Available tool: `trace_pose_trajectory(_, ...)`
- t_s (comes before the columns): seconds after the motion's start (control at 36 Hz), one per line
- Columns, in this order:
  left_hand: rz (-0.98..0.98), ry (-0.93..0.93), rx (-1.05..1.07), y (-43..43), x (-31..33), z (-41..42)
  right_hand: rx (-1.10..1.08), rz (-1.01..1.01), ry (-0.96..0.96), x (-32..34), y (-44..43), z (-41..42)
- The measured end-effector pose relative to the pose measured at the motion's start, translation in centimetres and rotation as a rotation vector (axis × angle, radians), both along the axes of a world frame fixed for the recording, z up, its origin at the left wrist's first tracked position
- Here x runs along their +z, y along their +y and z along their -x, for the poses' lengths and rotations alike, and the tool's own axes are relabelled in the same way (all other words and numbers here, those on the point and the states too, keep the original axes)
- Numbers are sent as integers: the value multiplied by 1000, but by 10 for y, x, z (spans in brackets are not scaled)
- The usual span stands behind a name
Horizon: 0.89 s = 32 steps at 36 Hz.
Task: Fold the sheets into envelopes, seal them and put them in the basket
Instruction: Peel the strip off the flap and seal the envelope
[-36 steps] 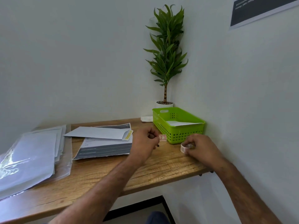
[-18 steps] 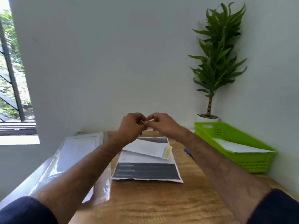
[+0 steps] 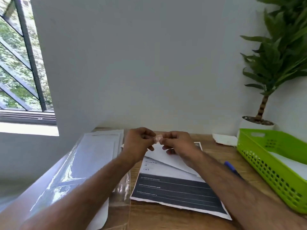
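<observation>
Head view shows your left hand [image 3: 137, 143] and right hand [image 3: 177, 141] each pinching one end of a small pinkish piece of tape [image 3: 157, 138], raised just above the white envelope [image 3: 166, 155]. The envelope lies across the printed sheet [image 3: 174, 191] on the table [image 3: 216, 145], well left of the green basket [image 3: 272, 173]. To seal it well, hold the piece taut by its very ends, lay it squarely over the flap edge, which is hidden here, and smooth from one end to the other.
</observation>
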State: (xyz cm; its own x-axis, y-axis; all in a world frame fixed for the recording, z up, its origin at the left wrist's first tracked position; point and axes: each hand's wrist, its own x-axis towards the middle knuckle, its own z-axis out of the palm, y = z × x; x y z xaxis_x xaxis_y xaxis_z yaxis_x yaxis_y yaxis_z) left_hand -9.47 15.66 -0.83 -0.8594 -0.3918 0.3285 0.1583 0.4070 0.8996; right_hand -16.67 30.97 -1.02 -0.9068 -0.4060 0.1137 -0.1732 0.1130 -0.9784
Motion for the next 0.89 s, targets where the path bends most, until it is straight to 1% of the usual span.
trace_pose_trajectory(0.08, -28, -10, -7, 2, -1, -2, -5, 33, -22, 0, 1, 0)
trace_pose_trajectory(0.19, -7, -21, -9, 4, 1, -5, 9, 53, -45, 2, 2, 3)
trace_pose_trajectory(0.25, 16, -25, 21, 6, 2, -6, 0, 52, -34, 4, 4, 4)
trace_pose_trajectory(0.36, 8, -55, 140, 5, 4, -9, -75, 29, 55, 6, 9, 9)
trace_pose_trajectory(0.42, -68, -144, 166, 3, 8, -12, -103, -13, 107, 4, 13, 14)
trace_pose_trajectory(0.47, -168, -283, 100, 0, 13, -16, -104, -73, 111, 3, 18, 17)
trace_pose_trajectory(0.5, -176, -363, 57, -2, 16, -17, -91, -102, 98, 2, 20, 18)
trace_pose_trajectory(0.56, -107, -464, 27, -3, 17, -18, -65, -150, 84, 2, 22, 19)
trace_pose_trajectory(0.61, -70, -462, 60, -4, 16, -16, -54, -180, 82, 2, 21, 19)
trace_pose_trajectory(0.69, -105, -416, 115, -6, 13, -12, -54, -220, 82, 3, 17, 17)
trace_pose_trajectory(0.78, -66, -406, 169, -7, 6, -7, -43, -256, 96, 1, 14, 12)
trace_pose_trajectory(0.83, -45, -390, 211, -6, 0, -5, -27, -265, 95, -1, 13, 8)
trace_pose_trajectory(0.89, -36, -336, 257, -7, -6, -1, -27, -254, 86, -1, 12, 6)
